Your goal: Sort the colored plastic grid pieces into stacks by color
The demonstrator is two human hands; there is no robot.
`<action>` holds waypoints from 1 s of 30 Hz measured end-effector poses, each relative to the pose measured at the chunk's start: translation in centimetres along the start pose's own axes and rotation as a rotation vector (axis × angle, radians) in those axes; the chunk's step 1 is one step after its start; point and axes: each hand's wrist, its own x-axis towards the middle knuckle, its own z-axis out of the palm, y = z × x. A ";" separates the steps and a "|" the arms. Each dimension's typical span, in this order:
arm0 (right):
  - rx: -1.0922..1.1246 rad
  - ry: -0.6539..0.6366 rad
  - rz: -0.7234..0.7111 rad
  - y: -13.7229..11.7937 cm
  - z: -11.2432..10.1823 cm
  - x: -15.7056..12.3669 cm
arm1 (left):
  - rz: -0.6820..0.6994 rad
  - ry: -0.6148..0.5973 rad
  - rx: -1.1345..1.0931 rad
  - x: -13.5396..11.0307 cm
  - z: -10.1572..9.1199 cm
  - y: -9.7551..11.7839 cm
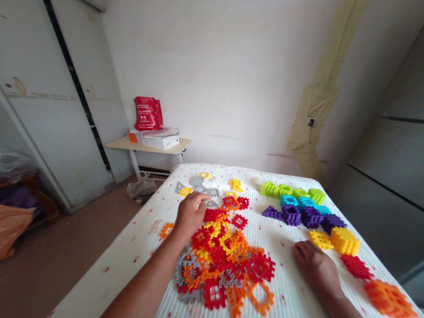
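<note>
My left hand (pixel 190 213) reaches over the far left of a loose pile of interlocking plastic building pieces, its thumb and bent fingers apart beside grey pieces (pixel 213 193) and a red piece (pixel 212 215). No piece shows between them. My right hand (pixel 315 265) rests low over the white ribbed surface, fingers curled under; what they hold, if anything, is hidden. Just beyond it lies a flat yellow window piece (pixel 321 240), beside a yellow stack (pixel 344 241). Red, orange, yellow and grey pieces mix in the pile (pixel 222 255).
Sorted rows run along the right: green stacks (pixel 284 191), blue stacks (pixel 288 201), purple stacks (pixel 311 217), a red stack (pixel 357 266) and an orange stack (pixel 389 299). A small side table (pixel 119 142) with a red bag (pixel 147 113) stands behind left, near the wall.
</note>
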 end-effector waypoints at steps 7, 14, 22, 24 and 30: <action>0.096 -0.022 0.017 -0.3 -0.1 0.2 | -0.229 -0.201 0.253 7.4 2.0 -9.8; 0.168 -0.033 0.026 0.1 0.4 0.2 | -0.271 -0.331 0.382 8.1 4.9 -11.2; 0.172 -0.042 0.018 0.0 0.3 0.2 | -0.252 -0.356 0.437 6.9 5.1 -9.8; 0.159 -0.047 0.020 0.0 0.2 0.3 | -0.238 -0.373 0.427 6.2 5.0 -9.3; 0.130 -0.051 0.024 -0.1 0.0 0.3 | -0.211 -0.437 0.442 4.6 4.9 -8.1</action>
